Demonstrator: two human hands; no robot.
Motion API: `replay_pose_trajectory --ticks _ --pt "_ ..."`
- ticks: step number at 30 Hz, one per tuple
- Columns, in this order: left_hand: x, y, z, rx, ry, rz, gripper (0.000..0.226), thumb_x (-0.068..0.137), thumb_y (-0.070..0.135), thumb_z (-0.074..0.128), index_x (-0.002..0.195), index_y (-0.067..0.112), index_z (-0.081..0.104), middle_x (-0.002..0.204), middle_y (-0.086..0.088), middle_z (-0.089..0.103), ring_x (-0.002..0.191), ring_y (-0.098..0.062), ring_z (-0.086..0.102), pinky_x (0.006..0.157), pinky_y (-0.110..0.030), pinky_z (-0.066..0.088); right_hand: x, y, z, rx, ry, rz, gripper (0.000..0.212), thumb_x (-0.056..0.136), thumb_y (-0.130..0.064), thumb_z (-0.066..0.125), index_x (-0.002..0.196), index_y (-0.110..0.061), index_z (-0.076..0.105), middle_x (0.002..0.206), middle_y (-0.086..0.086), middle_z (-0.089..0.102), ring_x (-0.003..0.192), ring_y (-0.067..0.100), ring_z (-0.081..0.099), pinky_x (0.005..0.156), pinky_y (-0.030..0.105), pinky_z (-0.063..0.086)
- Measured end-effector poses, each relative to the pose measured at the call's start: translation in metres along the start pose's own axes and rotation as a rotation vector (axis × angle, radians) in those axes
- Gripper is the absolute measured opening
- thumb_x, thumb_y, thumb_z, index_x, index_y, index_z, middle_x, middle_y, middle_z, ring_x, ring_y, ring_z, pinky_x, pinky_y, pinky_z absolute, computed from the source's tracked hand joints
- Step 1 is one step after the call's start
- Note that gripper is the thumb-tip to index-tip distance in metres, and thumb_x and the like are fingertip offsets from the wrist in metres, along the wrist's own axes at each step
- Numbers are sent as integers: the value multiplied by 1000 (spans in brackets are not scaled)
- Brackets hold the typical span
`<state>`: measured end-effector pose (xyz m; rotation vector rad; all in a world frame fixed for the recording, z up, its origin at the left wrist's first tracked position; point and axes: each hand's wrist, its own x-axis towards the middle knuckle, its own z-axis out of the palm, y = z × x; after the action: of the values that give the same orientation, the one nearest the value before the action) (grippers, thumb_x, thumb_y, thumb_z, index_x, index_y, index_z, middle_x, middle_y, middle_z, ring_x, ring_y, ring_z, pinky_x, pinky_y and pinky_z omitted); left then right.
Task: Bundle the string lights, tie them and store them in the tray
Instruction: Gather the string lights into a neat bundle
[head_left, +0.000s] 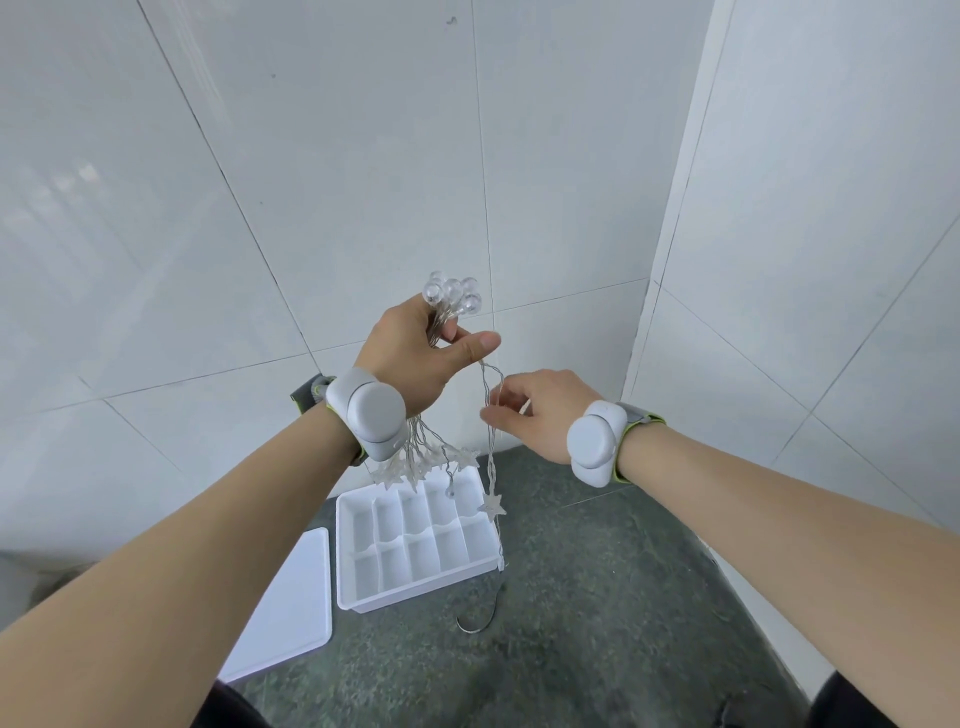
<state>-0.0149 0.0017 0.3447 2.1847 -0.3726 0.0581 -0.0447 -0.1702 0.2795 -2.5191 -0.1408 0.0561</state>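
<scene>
My left hand (415, 353) is raised and shut on a bundle of string lights (453, 297). Clear round bulbs stick out above its fingers, and star-shaped lights hang in a cluster below the wrist. A thin wire strand (491, 415) runs from my left thumb down past a hanging star to the counter. My right hand (540, 415) pinches that strand between its fingertips, just below and to the right of the left hand. Under the hands, the white divided tray (363, 592) sits on the dark counter, its compartments holding nothing.
A flat white lid (291, 603) lies left of the tray on the dark speckled counter (597, 623). White tiled walls close in behind and to the right, meeting in a corner. Both wrists carry grey sensor bands.
</scene>
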Motion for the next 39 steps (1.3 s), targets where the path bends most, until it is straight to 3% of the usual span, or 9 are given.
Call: replay_pose_trajectory --ticks 9,13,16,20,24,26,31,36,39 --pt "2 -5 -5 -2 16 -8 44 80 48 75 75 20 42 90 4 75 48 3 46 57 -23 36 4 -1 -7 168 104 -11 19 94 -28 55 88 -22 72 82 -10 76 75 8 72 82 29 55" --pt "6 -11 -7 -17 33 -21 43 80 48 75 74 22 41 95 -3 75 50 3 45 49 -10 35 3 1 -9 208 144 -10 19 95 -22 54 85 -18 70 79 -9 76 67 5 72 80 31 58" --pt "6 -13 -8 -46 21 -27 42 78 44 78 74 23 42 93 2 75 55 10 52 51 -7 36 4 2 -12 252 187 -9 21 95 -22 55 84 -15 71 75 -7 76 65 9 72 80 38 59" --pt "6 -20 -9 -30 -49 -63 48 74 41 83 79 19 41 87 13 77 51 7 49 57 -19 39 5 -1 -18 283 241 -23 21 95 -21 55 81 -16 70 72 -8 75 63 8 72 80 40 59" --pt "6 -31 -3 -22 -123 -97 47 72 33 86 80 17 43 87 12 77 65 2 61 58 -15 45 5 -6 -26 312 293 -34 22 95 -20 54 79 -17 69 70 -9 74 63 9 72 80 39 59" --pt "7 -36 3 -9 -160 -115 45 72 30 86 81 18 43 88 12 77 71 -5 64 65 -22 47 5 -8 -28 317 318 -40 22 94 -19 54 79 -16 69 69 -8 74 62 8 72 80 38 59" --pt "5 -50 28 30 -253 -141 43 75 15 82 77 18 39 89 10 77 51 1 55 57 -25 45 2 -13 -34 340 348 -49 23 95 -18 54 78 -17 69 68 -9 73 60 7 71 78 36 60" --pt "3 -61 50 3 -298 -176 46 64 22 85 77 19 41 86 12 77 85 -18 71 82 -40 56 1 -12 -38 332 355 -52 23 96 -20 55 79 -16 70 67 -9 73 59 6 70 79 34 59" --pt "4 -66 59 -65 -300 -195 42 65 15 83 80 18 44 87 8 77 85 -20 72 87 -46 57 0 -10 -39 332 357 -55 23 96 -20 54 80 -17 70 68 -9 73 58 6 70 78 33 59"
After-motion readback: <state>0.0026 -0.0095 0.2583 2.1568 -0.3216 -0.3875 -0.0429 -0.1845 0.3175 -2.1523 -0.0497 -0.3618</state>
